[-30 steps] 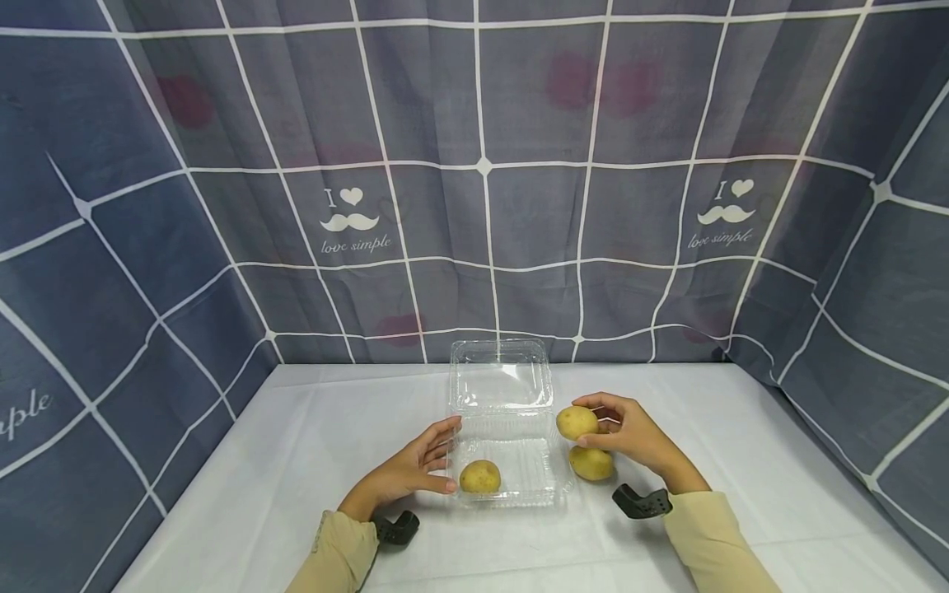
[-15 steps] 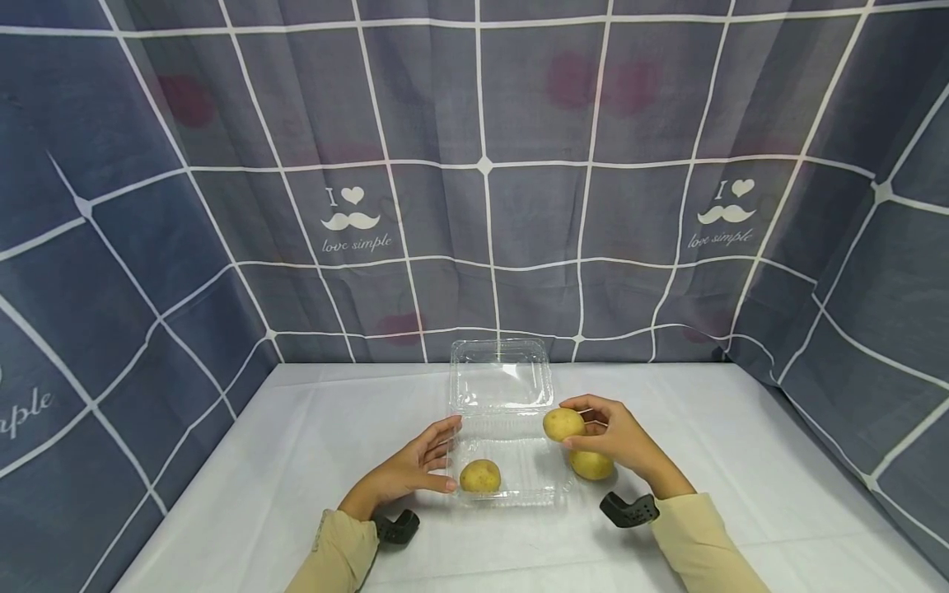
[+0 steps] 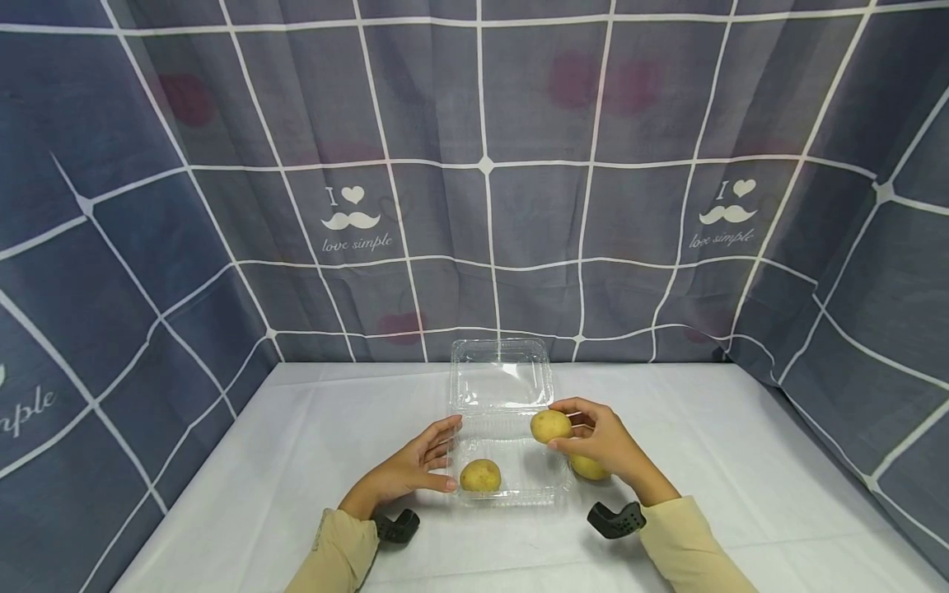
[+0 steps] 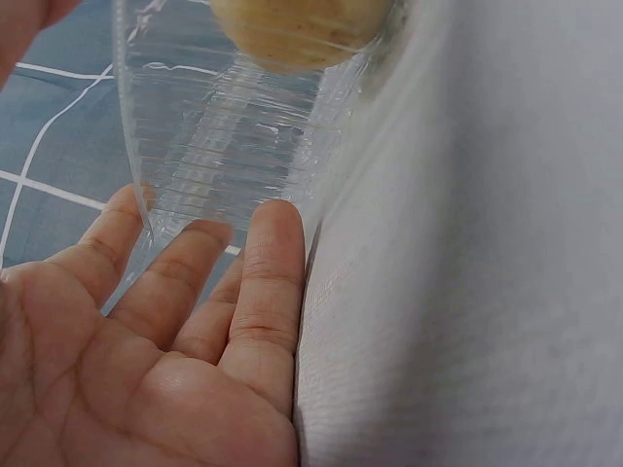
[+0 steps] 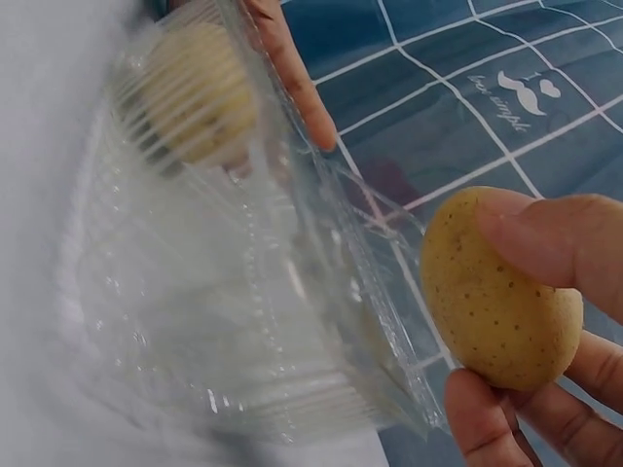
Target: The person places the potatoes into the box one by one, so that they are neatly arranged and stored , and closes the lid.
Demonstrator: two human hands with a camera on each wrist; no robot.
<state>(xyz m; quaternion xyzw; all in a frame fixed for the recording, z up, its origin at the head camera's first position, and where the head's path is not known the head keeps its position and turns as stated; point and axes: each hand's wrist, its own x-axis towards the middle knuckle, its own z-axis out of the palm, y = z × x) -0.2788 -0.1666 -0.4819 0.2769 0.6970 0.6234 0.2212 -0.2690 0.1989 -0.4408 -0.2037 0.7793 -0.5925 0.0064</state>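
Observation:
A clear plastic clamshell container (image 3: 511, 461) lies with its lid (image 3: 501, 375) folded back. One potato (image 3: 480, 476) sits inside, at the front left. Between thumb and fingers, my right hand (image 3: 599, 436) pinches a second potato (image 5: 498, 292), held over the container's right side. A third potato (image 3: 589, 468) is on the table just right of the container, partly hidden under that hand. My left hand (image 3: 417, 468) stays at the container's left side; in the left wrist view its fairly straight fingers (image 4: 268, 282) touch the ribbed wall.
A white cloth covers the table (image 3: 326, 428). Behind and on both sides hangs a dark grey-blue curtain (image 3: 415, 206) with white grid lines. The raised lid stands close to the back curtain. Each wrist carries a black camera mount (image 3: 617, 520).
My right hand has carried its potato leftward, from beside the container's right edge to above its interior. The left hand, container and other potatoes have stayed put.

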